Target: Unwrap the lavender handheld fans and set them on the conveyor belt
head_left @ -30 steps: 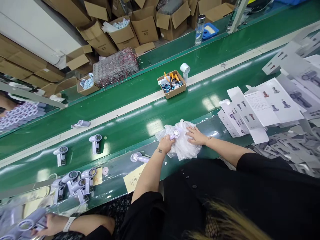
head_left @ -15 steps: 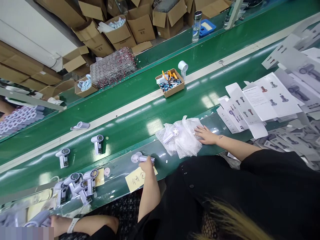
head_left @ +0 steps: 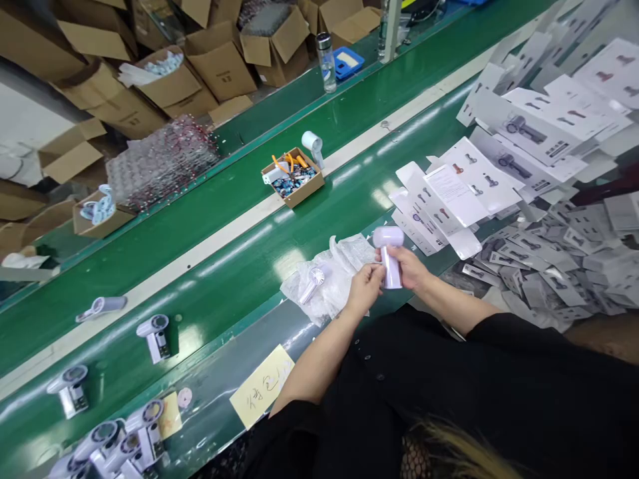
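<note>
A pale lilac handheld fan (head_left: 392, 267) is held upright above the bench edge, its round head on top. My right hand (head_left: 410, 267) is closed around its handle from the right. From the left, my left hand (head_left: 366, 290) pinches at the same handle with its fingertips. Just left of my hands, clear bubble wrap bags (head_left: 339, 266) lie in a crumpled pile. On them rests a second lilac handheld fan (head_left: 313, 283), its white grille facing up.
Printed white boxes (head_left: 464, 179) are heaped at the right. A cardboard box of small parts (head_left: 304, 191) stands across the green conveyor (head_left: 229, 259). Several half-built fans (head_left: 117, 442) crowd the lower left. A handwritten yellow note (head_left: 263, 387) lies on the bench.
My left hand has carried the fan from beside the note rightward to my right hand. My right hand has left the bubble wrap bags and taken the handle. The view has shifted right.
</note>
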`<state>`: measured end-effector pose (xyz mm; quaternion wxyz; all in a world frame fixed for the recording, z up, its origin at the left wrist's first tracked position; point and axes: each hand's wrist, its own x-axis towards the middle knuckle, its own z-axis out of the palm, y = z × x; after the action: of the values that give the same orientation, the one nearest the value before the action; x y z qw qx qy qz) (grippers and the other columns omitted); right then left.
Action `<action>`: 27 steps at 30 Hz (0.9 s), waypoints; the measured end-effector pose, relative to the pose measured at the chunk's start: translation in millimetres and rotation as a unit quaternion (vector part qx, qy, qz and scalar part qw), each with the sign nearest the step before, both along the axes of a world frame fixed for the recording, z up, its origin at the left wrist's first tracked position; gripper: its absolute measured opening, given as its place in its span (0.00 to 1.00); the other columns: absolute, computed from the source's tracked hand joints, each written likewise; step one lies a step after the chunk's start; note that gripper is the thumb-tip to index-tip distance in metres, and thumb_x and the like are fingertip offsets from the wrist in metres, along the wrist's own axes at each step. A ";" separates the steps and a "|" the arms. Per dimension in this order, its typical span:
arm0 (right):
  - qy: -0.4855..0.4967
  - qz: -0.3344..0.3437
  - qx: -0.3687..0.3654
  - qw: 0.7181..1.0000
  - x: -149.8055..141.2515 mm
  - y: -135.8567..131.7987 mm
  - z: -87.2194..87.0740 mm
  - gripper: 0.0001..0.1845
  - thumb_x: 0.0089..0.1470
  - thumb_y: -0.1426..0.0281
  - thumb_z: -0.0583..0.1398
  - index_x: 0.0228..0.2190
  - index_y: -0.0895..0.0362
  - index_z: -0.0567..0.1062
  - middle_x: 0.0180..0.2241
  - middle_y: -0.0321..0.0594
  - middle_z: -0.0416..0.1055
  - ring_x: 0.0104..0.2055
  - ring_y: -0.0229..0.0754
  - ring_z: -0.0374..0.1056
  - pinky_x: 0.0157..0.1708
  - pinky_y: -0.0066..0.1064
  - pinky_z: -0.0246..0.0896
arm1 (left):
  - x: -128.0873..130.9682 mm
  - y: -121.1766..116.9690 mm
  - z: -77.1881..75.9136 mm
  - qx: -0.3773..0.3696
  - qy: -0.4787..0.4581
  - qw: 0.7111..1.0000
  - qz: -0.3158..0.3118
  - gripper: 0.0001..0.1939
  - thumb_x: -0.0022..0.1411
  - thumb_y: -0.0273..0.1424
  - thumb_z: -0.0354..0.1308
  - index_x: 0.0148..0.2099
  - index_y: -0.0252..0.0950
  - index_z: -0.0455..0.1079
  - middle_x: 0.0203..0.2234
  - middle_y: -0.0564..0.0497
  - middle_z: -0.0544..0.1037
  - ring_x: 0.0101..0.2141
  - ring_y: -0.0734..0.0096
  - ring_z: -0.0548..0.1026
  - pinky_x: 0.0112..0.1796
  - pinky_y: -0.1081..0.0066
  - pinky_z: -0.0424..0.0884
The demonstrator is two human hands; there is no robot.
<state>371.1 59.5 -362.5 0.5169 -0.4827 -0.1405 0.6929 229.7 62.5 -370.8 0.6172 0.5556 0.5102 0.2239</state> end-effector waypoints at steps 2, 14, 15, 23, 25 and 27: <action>-0.034 -0.047 -0.013 0.998 28.8 -3.9 4.5 0.19 0.44 0.63 0.66 0.38 0.55 0.68 0.37 0.42 0.73 0.35 0.42 0.71 0.31 0.34 0.72 | 19.1 12.3 -15.2 0.083 0.151 0.984 -0.053 0.18 0.64 0.43 0.46 0.39 0.34 0.68 0.33 0.46 0.74 0.34 0.68 0.73 0.37 0.68 0.69; 0.084 0.044 -0.153 0.984 81.9 -72.0 -6.7 0.21 0.42 0.71 0.66 0.39 0.57 0.66 0.31 0.39 0.70 0.34 0.42 0.70 0.28 0.34 0.72 | 37.0 26.1 -58.6 0.081 0.416 0.882 -0.204 0.20 0.58 0.37 0.58 0.49 0.33 0.65 0.47 0.36 0.70 0.51 0.49 0.67 0.48 0.58 0.63; 0.092 0.041 -0.167 0.981 81.0 -73.5 -11.6 0.20 0.43 0.70 0.66 0.38 0.57 0.66 0.31 0.40 0.70 0.34 0.42 0.70 0.29 0.34 0.72 | 37.4 28.2 -61.2 0.068 0.403 0.892 -0.194 0.17 0.58 0.34 0.57 0.48 0.33 0.66 0.47 0.36 0.70 0.50 0.50 0.67 0.48 0.58 0.63; 0.130 0.152 -0.131 0.971 66.8 -51.7 -21.2 0.39 0.39 0.72 0.68 0.51 0.51 0.58 0.34 0.36 0.70 0.33 0.42 0.72 0.27 0.36 0.72 | 29.5 47.6 -62.6 -0.012 0.226 0.963 -0.149 0.11 0.61 0.32 0.52 0.38 0.34 0.75 0.32 0.48 0.79 0.37 0.66 0.75 0.40 0.69 0.68; 0.125 0.187 -0.114 0.968 61.2 -38.8 -19.7 0.37 0.39 0.71 0.68 0.50 0.53 0.61 0.34 0.37 0.70 0.33 0.42 0.71 0.27 0.36 0.73 | 23.3 51.1 -52.9 -0.032 0.172 0.975 -0.140 0.13 0.60 0.35 0.52 0.39 0.33 0.75 0.28 0.50 0.78 0.31 0.70 0.74 0.34 0.72 0.69; 0.085 0.199 -0.112 0.970 59.4 -29.6 -18.9 0.31 0.39 0.71 0.68 0.46 0.56 0.65 0.34 0.37 0.70 0.32 0.40 0.70 0.29 0.35 0.73 | 16.1 54.7 -40.7 -0.052 0.112 0.987 -0.100 0.16 0.59 0.37 0.53 0.39 0.31 0.74 0.25 0.50 0.77 0.26 0.73 0.72 0.30 0.73 0.67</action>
<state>430.6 29.9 -381.4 0.3212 -0.4394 -0.1106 0.8316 245.7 117.1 -411.5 0.6033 0.5927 0.5289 0.0708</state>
